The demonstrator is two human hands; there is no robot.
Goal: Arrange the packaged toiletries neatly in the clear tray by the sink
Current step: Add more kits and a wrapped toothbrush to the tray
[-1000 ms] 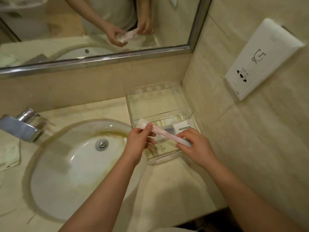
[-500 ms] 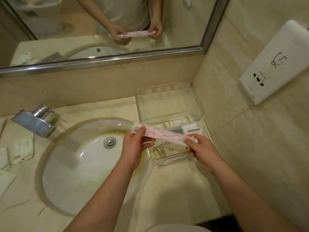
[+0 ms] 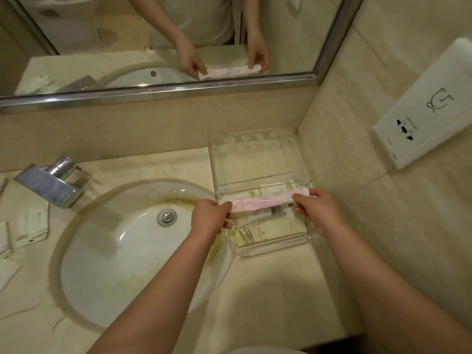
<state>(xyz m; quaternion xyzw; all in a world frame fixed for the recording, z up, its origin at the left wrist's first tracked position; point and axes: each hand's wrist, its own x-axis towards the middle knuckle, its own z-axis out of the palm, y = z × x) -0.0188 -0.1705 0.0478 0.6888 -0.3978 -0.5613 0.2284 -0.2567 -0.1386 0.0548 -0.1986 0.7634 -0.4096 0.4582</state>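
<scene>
Both hands pinch one long pink packet (image 3: 263, 200) by its ends — left hand (image 3: 209, 218) at 9 o'clock, right hand (image 3: 315, 209) at 3 — level over the clear tray (image 3: 258, 159), above cream sachets (image 3: 270, 229) inside, sink (image 3: 127, 254) leftward

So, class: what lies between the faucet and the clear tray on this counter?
In the head view, the sink basin with its drain lies between the faucet and the clear tray.

No legible text; only a shaver pictogram on the wall socket plate (image 3: 424, 118)
</scene>
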